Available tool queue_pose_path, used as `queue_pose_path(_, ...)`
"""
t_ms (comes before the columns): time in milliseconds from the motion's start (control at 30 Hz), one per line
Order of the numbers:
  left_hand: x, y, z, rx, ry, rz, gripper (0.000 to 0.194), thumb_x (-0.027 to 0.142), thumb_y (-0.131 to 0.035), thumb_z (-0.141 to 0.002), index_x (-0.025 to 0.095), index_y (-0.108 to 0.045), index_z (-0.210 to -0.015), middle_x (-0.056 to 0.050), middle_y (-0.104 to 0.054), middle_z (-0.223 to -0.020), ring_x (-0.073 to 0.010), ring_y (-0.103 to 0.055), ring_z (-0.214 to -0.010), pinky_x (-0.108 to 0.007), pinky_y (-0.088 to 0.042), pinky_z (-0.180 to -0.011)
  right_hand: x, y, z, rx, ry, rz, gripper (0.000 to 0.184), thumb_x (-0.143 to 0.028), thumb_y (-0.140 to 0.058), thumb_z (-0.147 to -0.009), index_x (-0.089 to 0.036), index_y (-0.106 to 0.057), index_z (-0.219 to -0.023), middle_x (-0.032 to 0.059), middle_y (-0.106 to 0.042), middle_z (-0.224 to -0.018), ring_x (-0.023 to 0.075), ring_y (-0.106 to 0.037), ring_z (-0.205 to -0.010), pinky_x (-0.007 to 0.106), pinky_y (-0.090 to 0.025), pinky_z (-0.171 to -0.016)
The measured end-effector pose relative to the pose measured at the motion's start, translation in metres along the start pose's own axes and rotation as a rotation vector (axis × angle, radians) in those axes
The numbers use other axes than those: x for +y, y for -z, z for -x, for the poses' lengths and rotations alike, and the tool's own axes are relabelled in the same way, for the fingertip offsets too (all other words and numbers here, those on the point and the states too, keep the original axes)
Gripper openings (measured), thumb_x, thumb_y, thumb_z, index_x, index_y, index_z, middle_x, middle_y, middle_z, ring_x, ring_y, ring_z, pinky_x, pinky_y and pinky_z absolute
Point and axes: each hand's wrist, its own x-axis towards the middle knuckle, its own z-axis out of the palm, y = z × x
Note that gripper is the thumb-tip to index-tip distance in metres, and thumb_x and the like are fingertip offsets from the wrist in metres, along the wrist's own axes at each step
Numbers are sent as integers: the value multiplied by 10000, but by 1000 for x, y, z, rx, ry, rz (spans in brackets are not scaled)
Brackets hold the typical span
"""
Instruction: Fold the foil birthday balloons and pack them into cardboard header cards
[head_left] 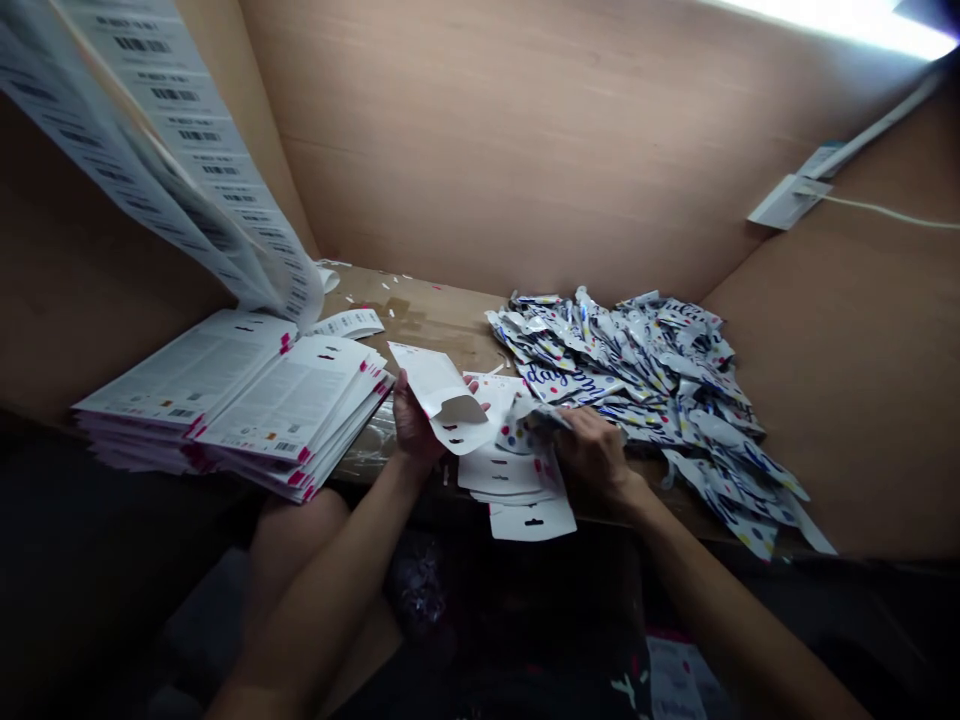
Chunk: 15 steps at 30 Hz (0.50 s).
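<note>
My left hand [418, 420] is closed around a white cardboard sleeve [435, 385], tilted, with its cut-out end facing right. My right hand [598, 448] pinches a crumpled foil packet [523, 425] with coloured dots, close to the right of the sleeve's opening. Under both hands lies a small stack of flat white sleeves [525, 485] with hang holes, reaching over the table's front edge. Beyond my right hand spreads a large heap of similar dotted foil packets [637, 365]. The right fingertips are partly hidden by the packet.
Stacked white printed cartons [255, 400] with pink edges stand on the left. Long strips of barcode labels [202, 150] hang above them. Wooden panels [487, 130] enclose the back and sides. A white power strip [791, 200] with cables is on the right panel. Paper scraps dot the table [420, 310].
</note>
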Motion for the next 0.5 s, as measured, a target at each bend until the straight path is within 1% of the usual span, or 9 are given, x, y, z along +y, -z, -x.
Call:
queue_pose_path(67, 1, -2, 0, 38, -38, 63, 856, 854, -457, -855, 199, -600, -1389, -156, -727, -1222, -418, -636, -1216, -615, -556, -921, -28, 11, -5, 194, -66, -119, 189, -197, -516, -965, -177, -694, -1027, 103, -732, -862, 244, -669, -808, 350, -518, -766)
queue_pose_path(100, 1, -2, -1, 68, -59, 97, 836, 842, -466, -864, 200, -609, -1379, -150, -731, -1208, -413, -642, -1206, -608, -553, -935, -44, 17, -7, 251, -93, -183, 156, -224, -536, -967, -187, -686, -985, 81, -718, -809, 225, -659, -745, 336, -514, -727)
queue_pose_path(167, 4, -4, -1, 117, -107, 169, 784, 811, -488, -879, 213, -620, -1368, -130, -736, -1201, -387, -661, -1181, -580, -549, -970, -72, 29, -14, 278, -148, -313, 115, -274, -586, -960, -203, -673, -936, 47, -695, -738, 199, -635, -654, 318, -502, -662)
queue_pose_path(233, 8, -4, 0, 98, -110, 256, 756, 795, -512, -877, 225, -630, -1360, -114, -748, -1175, -367, -683, -1138, -568, -546, -992, -86, 41, -21, 275, -258, -463, 123, -324, -628, -946, -208, -670, -940, 28, -687, -709, 187, -623, -600, 311, -500, -610)
queue_pose_path(300, 15, -4, 3, 19, -57, 329, 771, 806, -519, -866, 230, -631, -1365, -107, -760, -1140, -368, -699, -1101, -588, -547, -989, -81, 52, -30, 232, -400, -672, 166, -369, -671, -914, -204, -656, -934, 16, -684, -701, 179, -618, -557, 304, -508, -553)
queue_pose_path(333, 19, -3, 6, -21, -25, 350, 782, 810, -520, -863, 230, -625, -1375, -108, -763, -1143, -374, -702, -1098, -597, -549, -985, -73, 57, -34, 171, -456, -786, 194, -386, -694, -890, -201, -644, -925, 13, -687, -711, 175, -616, -541, 300, -516, -527)
queue_pose_path(400, 29, -1, 10, -72, 22, 348, 802, 802, -525, -866, 222, -597, -1415, -121, -755, -1193, -386, -702, -1120, -598, -557, -979, -48, 65, -42, -24, -513, -947, 244, -385, -740, -821, -196, -626, -922, 14, -696, -754, 177, -626, -550, 293, -530, -486)
queue_pose_path(467, 38, 3, 12, -80, 47, 314, 813, 778, -535, -875, 204, -565, -1450, -141, -740, -1243, -389, -700, -1141, -583, -571, -973, -22, 66, -48, -228, -529, -938, 290, -322, -751, -754, -190, -625, -980, 19, -706, -799, 187, -647, -589, 272, -521, -454)
queue_pose_path(500, 41, 5, 12, -69, 54, 298, 823, 773, -536, -876, 187, -559, -1453, -155, -738, -1243, -393, -703, -1138, -575, -579, -963, -10, 65, -50, -292, -532, -881, 320, -279, -736, -729, -188, -627, -1015, 19, -709, -812, 188, -653, -605, 257, -510, -449)
